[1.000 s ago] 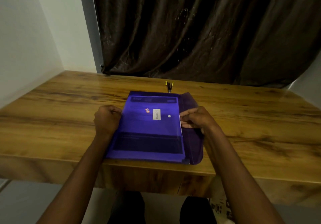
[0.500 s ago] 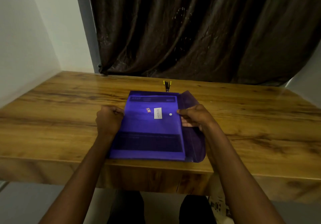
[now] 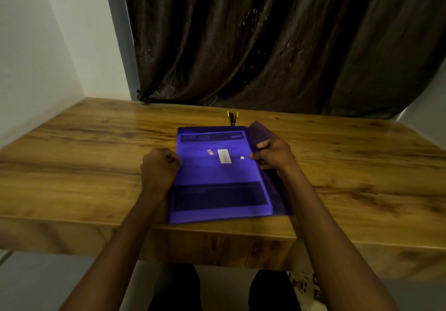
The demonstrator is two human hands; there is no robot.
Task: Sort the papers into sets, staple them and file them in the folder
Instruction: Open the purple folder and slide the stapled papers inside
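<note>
Head view, largest first: brown curtain (image 3: pixel 277 38) across the back at 12 o'clock, pale walls (image 3: pixel 36 45) at 9 and 3 o'clock. Below that, wooden table (image 3: pixel 84 166) spanning the full width, near edge toward 6 o'clock.

At table centre, purple folder (image 3: pixel 217 175) lying flat, long axis running 12 to 6 o'clock, near end slightly over the table edge. Papers (image 3: pixel 217 196) visible through the translucent cover, apparently already inside. Folder flap (image 3: pixel 261 133) open and raised along the right side, at 3 o'clock from the cover. White snap button (image 3: pixel 242 157) on the cover, just at 9 o'clock from the right fingertips.

Right hand (image 3: pixel 275 152) nearer the flap, fingers curled round its edge, gripping it. Left hand (image 3: pixel 159 166) at the folder's 9 o'clock edge, clenched; whether pinching the edge or just resting there, cannot tell.

Likely next move: flap folded toward 9 o'clock over the button.

Stapler (image 3: pixel 232 117), small, black and yellow, just beyond the folder's far edge at 12 o'clock, untouched.
</note>
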